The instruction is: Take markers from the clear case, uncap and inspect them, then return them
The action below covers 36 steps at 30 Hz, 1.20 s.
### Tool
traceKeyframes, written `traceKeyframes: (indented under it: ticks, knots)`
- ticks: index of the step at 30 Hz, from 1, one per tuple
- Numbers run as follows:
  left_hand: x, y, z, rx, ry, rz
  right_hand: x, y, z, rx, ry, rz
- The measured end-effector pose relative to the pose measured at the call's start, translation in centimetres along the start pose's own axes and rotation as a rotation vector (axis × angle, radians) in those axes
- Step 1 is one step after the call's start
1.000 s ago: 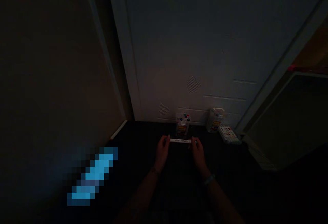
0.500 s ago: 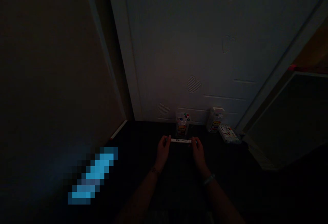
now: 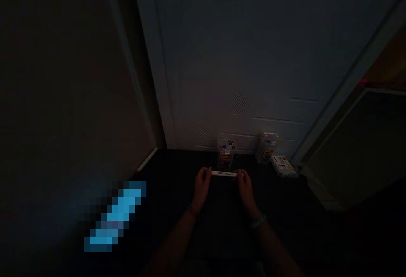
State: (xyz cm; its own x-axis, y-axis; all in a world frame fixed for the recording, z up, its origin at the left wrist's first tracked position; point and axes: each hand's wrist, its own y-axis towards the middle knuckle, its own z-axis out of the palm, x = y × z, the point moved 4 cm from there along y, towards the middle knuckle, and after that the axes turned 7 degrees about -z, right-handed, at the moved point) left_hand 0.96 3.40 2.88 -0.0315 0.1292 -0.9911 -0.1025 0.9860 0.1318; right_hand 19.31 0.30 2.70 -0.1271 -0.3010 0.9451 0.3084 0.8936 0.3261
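In a very dark room I hold a white marker pen (image 3: 223, 174) level in front of me. My left hand (image 3: 201, 186) pinches its left end and my right hand (image 3: 245, 188) pinches its right end. Both hands hover above a dark floor, just short of a white door (image 3: 253, 57). Behind the marker an upright clear box of markers with coloured caps (image 3: 226, 152) stands against the door.
A second clear marker box (image 3: 267, 148) stands to the right, with a flat pack (image 3: 283, 165) lying beside it. Heart stickers (image 3: 239, 103) mark the door. A beige wall (image 3: 63, 78) fills the left; a blurred blue patch (image 3: 114, 218) glows low on the left.
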Motion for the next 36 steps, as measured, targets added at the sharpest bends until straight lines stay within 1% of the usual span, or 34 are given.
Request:
traceKeyframes:
  ticks: [6,12,18,25,30,36]
  knots:
    - [-0.13,0.06,0.10,0.014,-0.003,0.003,0.26,-0.13,0.02,-0.012,0.005,-0.008]
    - [-0.23,0.04,0.02,0.001,-0.015,-0.016,0.37,-0.15,0.07,-0.015,0.008,0.009]
    - [-0.54,-0.21,-0.04,-0.004,0.008,-0.038,0.10,-0.16,0.16,-0.008,0.033,0.063]
    - [-0.73,-0.37,-0.10,-0.019,0.005,-0.061,0.66,-0.32,0.18,0.019,0.028,0.066]
    - [-0.55,-0.34,-0.02,-0.002,-0.008,-0.063,0.95,-0.33,0.08,0.007,0.030,0.031]
    - [-0.93,-0.51,-0.09,-0.006,-0.010,-0.090,0.52,-0.33,0.13,0.001,0.020,0.057]
